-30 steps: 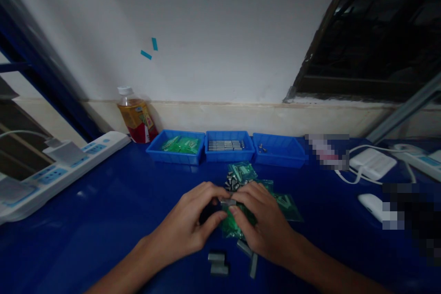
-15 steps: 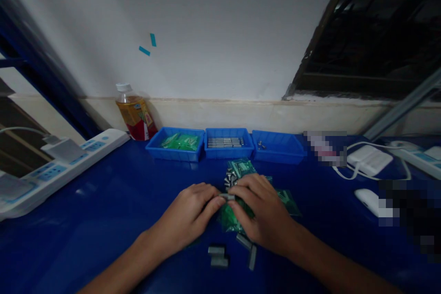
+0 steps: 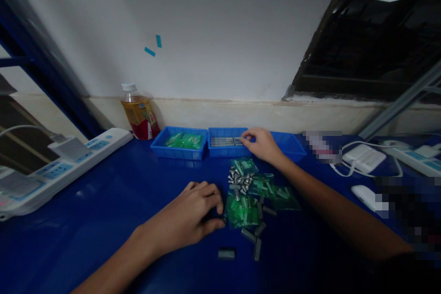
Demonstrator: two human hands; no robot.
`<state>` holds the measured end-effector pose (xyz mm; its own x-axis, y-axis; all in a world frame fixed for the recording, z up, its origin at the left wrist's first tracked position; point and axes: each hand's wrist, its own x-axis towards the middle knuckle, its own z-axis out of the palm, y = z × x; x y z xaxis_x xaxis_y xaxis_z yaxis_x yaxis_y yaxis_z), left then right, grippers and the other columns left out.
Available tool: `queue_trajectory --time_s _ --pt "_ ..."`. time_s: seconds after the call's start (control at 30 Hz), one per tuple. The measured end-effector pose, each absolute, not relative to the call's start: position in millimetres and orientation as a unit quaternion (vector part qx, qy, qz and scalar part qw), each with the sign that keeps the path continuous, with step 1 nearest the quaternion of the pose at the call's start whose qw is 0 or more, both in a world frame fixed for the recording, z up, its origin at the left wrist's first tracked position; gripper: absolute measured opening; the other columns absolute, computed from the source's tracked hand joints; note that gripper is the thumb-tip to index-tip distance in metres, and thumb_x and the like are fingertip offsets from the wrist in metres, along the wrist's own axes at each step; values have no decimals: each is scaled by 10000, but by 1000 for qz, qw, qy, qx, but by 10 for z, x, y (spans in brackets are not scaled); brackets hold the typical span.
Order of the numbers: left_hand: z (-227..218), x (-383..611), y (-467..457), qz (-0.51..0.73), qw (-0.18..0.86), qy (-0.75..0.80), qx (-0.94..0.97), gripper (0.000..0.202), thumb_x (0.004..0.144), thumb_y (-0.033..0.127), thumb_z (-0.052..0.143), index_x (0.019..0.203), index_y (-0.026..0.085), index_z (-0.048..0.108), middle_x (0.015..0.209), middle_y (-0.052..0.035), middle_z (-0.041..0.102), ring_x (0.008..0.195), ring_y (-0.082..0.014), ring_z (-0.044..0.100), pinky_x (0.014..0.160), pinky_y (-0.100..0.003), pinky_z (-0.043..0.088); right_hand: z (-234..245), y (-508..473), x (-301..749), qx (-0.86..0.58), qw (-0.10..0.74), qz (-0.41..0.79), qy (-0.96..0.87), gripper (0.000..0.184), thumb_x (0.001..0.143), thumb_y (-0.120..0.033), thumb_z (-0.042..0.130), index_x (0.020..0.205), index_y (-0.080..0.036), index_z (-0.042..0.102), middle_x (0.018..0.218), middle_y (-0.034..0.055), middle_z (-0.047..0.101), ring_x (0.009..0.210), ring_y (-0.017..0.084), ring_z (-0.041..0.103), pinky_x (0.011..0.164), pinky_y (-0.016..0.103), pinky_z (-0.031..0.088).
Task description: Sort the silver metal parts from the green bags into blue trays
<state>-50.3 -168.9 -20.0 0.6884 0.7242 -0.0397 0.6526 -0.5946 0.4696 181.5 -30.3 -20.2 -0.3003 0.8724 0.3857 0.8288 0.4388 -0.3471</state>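
Note:
My right hand (image 3: 260, 143) reaches over the right end of the middle blue bin (image 3: 225, 151), thumb and fingers pinched on a small metal bar (image 3: 238, 138). Similar metal bars (image 3: 220, 141) lie in rows in that bin. My left hand (image 3: 200, 211) rests low over the table, fingers curled, thumb apart, with nothing visible between them. Just right of it lies a green plastic bag of parts (image 3: 241, 213). A pile of small shiny metal fittings (image 3: 241, 180) sits behind the bag. A single grey metal block (image 3: 226, 253) lies nearer me, and several more blocks (image 3: 248, 235) lie to its right.
The left blue bin (image 3: 179, 152) holds green bags. A right blue bin (image 3: 291, 147) is partly behind my right hand. A drink bottle (image 3: 139, 115) and a power strip (image 3: 72, 165) stand left. More green bags (image 3: 284, 198), a white charger (image 3: 364, 158) and cables lie right.
My hands were together around a small metal bar; my right hand has moved forward to the middle bin. My left hand has opened. One of two blocks nearest me is gone from its spot.

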Motion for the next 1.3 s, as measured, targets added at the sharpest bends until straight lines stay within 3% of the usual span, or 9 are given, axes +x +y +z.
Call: queue_trajectory --time_s 0.27,0.43,0.53,0.63,0.77,0.87,1.1,1.23,1.3 --pt "-174 -583 -1651 81 200 385 897 192 800 305 650 964 243 574 1015 6 579 987 -214 514 879 -384 308 -5 134 1198 -432 44 173 -884 162 740 -222 675 883 -187 742 757 -11 717 660 126 621 584 187 412" --pt "-228 -576 -1639 89 174 404 894 119 875 327 549 933 229 581 977 -6 593 952 -210 526 844 -373 347 24 169 1127 -417 16 117 -901 188 746 -235 672 913 -193 747 895 44 728 784 171 635 636 212 393" --pt "-243 -558 -1625 95 163 442 877 237 925 386 439 922 207 595 944 -27 609 904 -209 543 824 -371 378 75 96 1146 -411 11 91 -907 216 816 -348 608 842 -188 750 789 60 719 695 165 613 605 238 363" --pt "-221 -555 -1597 112 150 474 860 339 959 387 342 894 180 603 901 -45 612 851 -194 549 782 -342 408 94 -176 1198 -402 81 59 -910 328 894 -374 501 769 -170 726 730 61 687 672 155 581 637 259 366" --pt "-202 -550 -1581 169 142 485 846 362 972 355 302 842 162 578 832 -48 592 814 -182 535 742 -313 420 -46 -924 1320 -355 286 53 -888 205 917 -286 473 927 -178 647 887 48 655 863 167 562 792 303 397" --pt "-233 -498 -1612 195 160 464 849 355 974 331 298 800 163 557 794 -39 580 778 -171 522 707 -294 414 -231 -1462 1440 -324 281 56 -902 179 860 -272 556 1007 -173 581 899 55 623 850 194 540 784 351 411" --pt "-279 -366 -1692 219 217 424 852 352 979 306 294 779 163 545 774 -28 574 762 -156 522 735 -288 412 -394 -1686 1534 -329 300 38 -895 69 906 -192 478 930 -173 540 852 57 613 800 195 537 729 348 424" --pt "-250 -403 -1708 287 247 414 828 227 951 297 400 1116 188 512 969 -34 596 889 -151 547 801 -278 431 -396 -1625 1512 -335 357 85 -868 81 917 -189 466 927 -179 545 844 48 622 802 179 567 728 319 444" --pt "-245 -419 -1720 309 247 383 835 322 920 269 470 1235 212 439 1053 -42 584 940 -151 546 822 -274 437 -395 -1619 1511 -345 378 107 -853 109 922 -184 449 900 -184 557 804 35 618 765 161 576 693 292 446"
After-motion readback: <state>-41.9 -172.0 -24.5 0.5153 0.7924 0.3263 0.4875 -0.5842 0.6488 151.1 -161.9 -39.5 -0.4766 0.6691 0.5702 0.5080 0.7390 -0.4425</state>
